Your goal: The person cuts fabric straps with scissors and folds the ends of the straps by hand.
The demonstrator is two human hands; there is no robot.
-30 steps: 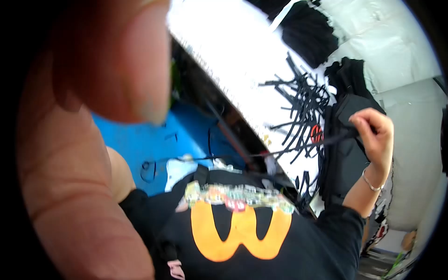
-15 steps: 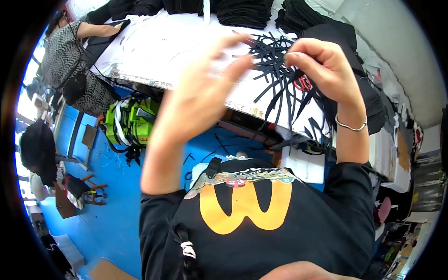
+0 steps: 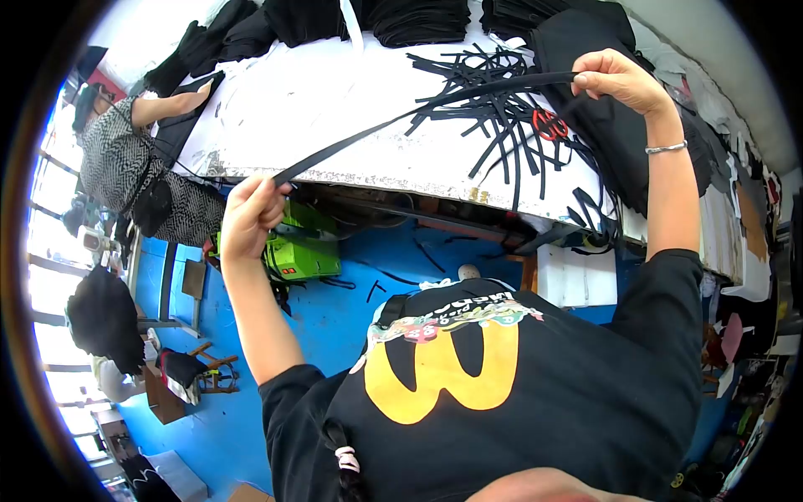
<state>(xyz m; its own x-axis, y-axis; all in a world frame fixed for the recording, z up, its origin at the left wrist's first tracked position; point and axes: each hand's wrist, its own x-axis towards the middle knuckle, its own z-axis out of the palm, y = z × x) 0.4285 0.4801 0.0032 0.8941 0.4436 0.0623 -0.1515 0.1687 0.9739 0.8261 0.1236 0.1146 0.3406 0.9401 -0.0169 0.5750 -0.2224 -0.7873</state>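
A long black strip (image 3: 376, 127) is stretched between my two hands above the white table (image 3: 335, 100). My left hand (image 3: 253, 216) is closed on its lower end, near the table's front edge. Up at the right, the fingers of my right hand (image 3: 615, 79) pinch the other end. Beneath the strip lies a tangled pile of cut black strips (image 3: 506, 105). Red scissor-like handles (image 3: 549, 125) rest at the pile's right side; their blades cannot be made out.
Stacked black fabric (image 3: 418, 21) lines the table's back. More dark cloth (image 3: 585, 50) lies at the right. At the left, another person in patterned clothing (image 3: 117, 159) reaches onto black fabric. A green machine or case (image 3: 305, 251) stands below the front edge, over a blue floor (image 3: 335, 326).
My left hand has moved down and left and now grips the strip's end. My right hand has moved up and right, and the strip is pulled out straight between them.
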